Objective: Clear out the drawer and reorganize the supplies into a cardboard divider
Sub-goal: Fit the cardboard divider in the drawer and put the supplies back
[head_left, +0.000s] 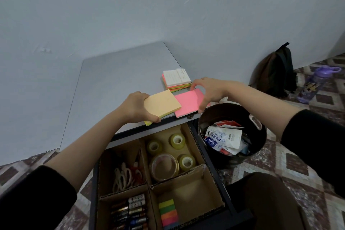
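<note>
Your left hand point(137, 106) grips the orange pad point(162, 103) at the desk's point(112, 80) front edge; your right hand point(209, 90) pinches the pink pad point(189, 104) touching it, above the divider point(194, 183).

Orange pad point(162, 103), pink pad point(188, 105), brown divider point(194, 181), black bin point(261, 136).
</note>
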A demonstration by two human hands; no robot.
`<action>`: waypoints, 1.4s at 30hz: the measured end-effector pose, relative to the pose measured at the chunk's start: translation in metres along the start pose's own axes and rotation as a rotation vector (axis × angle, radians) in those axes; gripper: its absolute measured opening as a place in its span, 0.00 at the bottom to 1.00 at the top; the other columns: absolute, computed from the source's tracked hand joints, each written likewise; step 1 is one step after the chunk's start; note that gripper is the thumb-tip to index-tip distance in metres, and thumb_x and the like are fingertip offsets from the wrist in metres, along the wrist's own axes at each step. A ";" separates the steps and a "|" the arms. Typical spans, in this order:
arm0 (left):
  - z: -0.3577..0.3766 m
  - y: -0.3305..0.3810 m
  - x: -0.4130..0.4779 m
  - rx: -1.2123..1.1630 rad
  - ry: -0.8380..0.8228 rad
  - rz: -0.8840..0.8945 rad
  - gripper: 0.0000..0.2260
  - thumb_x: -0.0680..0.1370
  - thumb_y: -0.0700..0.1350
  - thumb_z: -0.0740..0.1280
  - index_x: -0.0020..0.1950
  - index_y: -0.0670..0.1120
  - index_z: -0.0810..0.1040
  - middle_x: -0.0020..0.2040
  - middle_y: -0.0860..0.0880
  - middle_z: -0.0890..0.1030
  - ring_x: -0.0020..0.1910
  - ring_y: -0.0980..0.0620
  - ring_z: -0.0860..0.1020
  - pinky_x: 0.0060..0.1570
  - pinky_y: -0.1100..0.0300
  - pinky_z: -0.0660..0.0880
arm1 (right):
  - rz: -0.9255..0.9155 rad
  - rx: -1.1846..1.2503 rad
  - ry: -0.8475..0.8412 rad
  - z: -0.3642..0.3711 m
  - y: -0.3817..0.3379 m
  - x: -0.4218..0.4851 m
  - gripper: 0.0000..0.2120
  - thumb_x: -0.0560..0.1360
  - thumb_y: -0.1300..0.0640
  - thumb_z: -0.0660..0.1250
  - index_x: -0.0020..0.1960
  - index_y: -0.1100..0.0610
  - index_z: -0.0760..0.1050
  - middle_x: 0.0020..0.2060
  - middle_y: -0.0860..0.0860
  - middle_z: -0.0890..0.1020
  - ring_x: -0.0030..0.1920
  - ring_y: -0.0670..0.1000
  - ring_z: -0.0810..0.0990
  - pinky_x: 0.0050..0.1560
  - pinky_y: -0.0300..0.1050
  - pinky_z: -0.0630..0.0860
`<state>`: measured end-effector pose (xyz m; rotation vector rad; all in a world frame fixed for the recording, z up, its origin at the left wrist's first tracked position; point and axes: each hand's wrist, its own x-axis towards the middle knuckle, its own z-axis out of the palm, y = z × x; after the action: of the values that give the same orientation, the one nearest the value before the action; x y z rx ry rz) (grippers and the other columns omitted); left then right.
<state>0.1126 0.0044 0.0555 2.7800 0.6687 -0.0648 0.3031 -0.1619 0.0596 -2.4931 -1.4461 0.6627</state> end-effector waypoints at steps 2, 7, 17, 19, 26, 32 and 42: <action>0.001 0.001 -0.001 0.002 -0.004 0.004 0.28 0.66 0.56 0.76 0.58 0.43 0.73 0.49 0.47 0.72 0.47 0.51 0.69 0.36 0.65 0.64 | 0.003 0.003 -0.006 0.001 0.002 -0.001 0.40 0.63 0.53 0.79 0.68 0.50 0.62 0.65 0.55 0.66 0.63 0.56 0.66 0.57 0.46 0.64; 0.000 0.001 -0.005 -0.006 -0.007 -0.003 0.28 0.66 0.56 0.76 0.58 0.43 0.73 0.49 0.47 0.72 0.47 0.51 0.69 0.35 0.65 0.63 | -0.039 -0.089 0.041 0.001 -0.005 -0.004 0.42 0.62 0.50 0.78 0.71 0.53 0.62 0.67 0.52 0.67 0.65 0.54 0.67 0.59 0.44 0.64; -0.002 0.003 -0.030 0.024 -0.015 -0.005 0.21 0.66 0.57 0.75 0.48 0.45 0.73 0.40 0.50 0.71 0.40 0.53 0.68 0.34 0.64 0.63 | -0.076 -0.380 0.112 0.016 -0.030 -0.008 0.34 0.63 0.43 0.76 0.61 0.62 0.72 0.56 0.56 0.74 0.55 0.54 0.73 0.53 0.43 0.72; -0.003 0.004 -0.041 0.025 -0.012 -0.009 0.24 0.65 0.60 0.75 0.49 0.44 0.75 0.39 0.50 0.71 0.40 0.52 0.70 0.35 0.63 0.64 | -0.058 -0.398 0.122 0.021 -0.033 -0.013 0.33 0.65 0.43 0.75 0.60 0.63 0.72 0.54 0.57 0.75 0.54 0.54 0.74 0.50 0.43 0.72; 0.015 0.015 -0.111 -0.111 -0.111 0.106 0.43 0.53 0.69 0.61 0.58 0.42 0.77 0.50 0.46 0.79 0.48 0.49 0.75 0.45 0.59 0.70 | 0.042 -0.259 0.231 0.033 -0.036 -0.055 0.28 0.66 0.44 0.74 0.54 0.65 0.74 0.48 0.59 0.78 0.47 0.58 0.75 0.40 0.44 0.66; 0.076 0.027 -0.161 -0.269 -0.267 0.169 0.37 0.65 0.56 0.76 0.71 0.53 0.64 0.57 0.56 0.73 0.55 0.56 0.74 0.52 0.65 0.72 | -0.102 0.169 0.102 0.063 -0.048 -0.102 0.34 0.70 0.45 0.72 0.73 0.46 0.63 0.52 0.44 0.73 0.51 0.47 0.72 0.44 0.35 0.64; 0.140 0.026 -0.149 -0.287 -0.293 0.080 0.26 0.70 0.57 0.72 0.66 0.51 0.74 0.57 0.50 0.79 0.54 0.56 0.75 0.48 0.65 0.70 | -0.125 0.409 -0.059 0.125 -0.046 -0.084 0.22 0.71 0.49 0.71 0.65 0.48 0.74 0.37 0.37 0.73 0.41 0.48 0.75 0.39 0.34 0.68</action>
<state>-0.0048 -0.1227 -0.0563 2.4510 0.4520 -0.3267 0.1736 -0.2184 -0.0100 -2.0716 -1.3145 0.9095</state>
